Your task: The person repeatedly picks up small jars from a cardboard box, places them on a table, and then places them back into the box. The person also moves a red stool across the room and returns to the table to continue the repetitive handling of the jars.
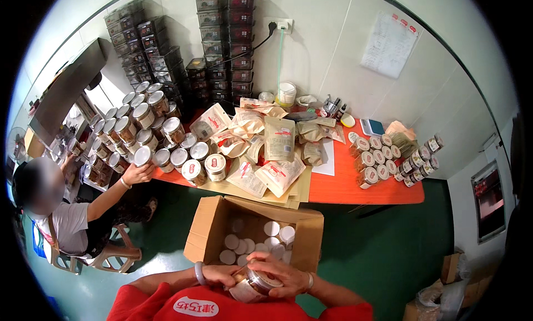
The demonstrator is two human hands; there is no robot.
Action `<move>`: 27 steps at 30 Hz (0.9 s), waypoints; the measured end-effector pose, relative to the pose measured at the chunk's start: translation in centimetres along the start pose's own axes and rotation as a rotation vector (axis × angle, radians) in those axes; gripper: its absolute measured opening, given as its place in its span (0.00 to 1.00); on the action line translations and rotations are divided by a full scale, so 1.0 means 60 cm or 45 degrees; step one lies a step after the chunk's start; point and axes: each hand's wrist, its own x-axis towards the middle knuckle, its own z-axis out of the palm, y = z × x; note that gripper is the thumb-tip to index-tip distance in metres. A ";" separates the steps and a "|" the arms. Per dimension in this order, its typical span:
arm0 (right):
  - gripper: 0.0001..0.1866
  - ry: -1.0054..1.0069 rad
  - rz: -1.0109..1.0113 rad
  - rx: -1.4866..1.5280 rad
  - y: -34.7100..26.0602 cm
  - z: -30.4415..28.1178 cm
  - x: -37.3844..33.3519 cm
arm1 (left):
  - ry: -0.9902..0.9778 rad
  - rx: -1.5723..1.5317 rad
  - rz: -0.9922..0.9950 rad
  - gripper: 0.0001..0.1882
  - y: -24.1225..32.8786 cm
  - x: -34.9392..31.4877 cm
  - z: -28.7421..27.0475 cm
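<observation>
Close to my body I hold a clear jar (248,289) with a pale label and brown contents, tilted on its side. My left hand (220,274) closes around one end of it. My right hand (284,276) curls over its top and other side, with the fingers bent on the jar. Just beyond my hands an open cardboard box (202,232) stands with its flaps spread. Several round white lids (272,228) lie loose inside it. Part of the jar is hidden by my fingers.
An orange table (338,193) carries a heap of pouches (279,139), rows of filled jars (193,172) on the left and smaller labelled jars (367,177) on the right. Stacked dark boxes (241,43) line the wall. At left a seated co-worker (69,226) touches a jar.
</observation>
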 end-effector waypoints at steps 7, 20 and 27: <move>0.40 0.134 -0.023 -0.087 -0.008 -0.012 -0.011 | 0.003 -0.385 0.144 0.48 0.076 0.013 0.072; 0.22 0.664 0.770 -0.255 0.109 -0.048 -0.022 | 1.270 1.919 0.502 0.42 0.149 0.104 0.068; 0.42 0.456 0.227 -0.335 -0.015 -0.048 -0.041 | 0.261 0.347 -0.036 0.37 0.210 0.072 0.060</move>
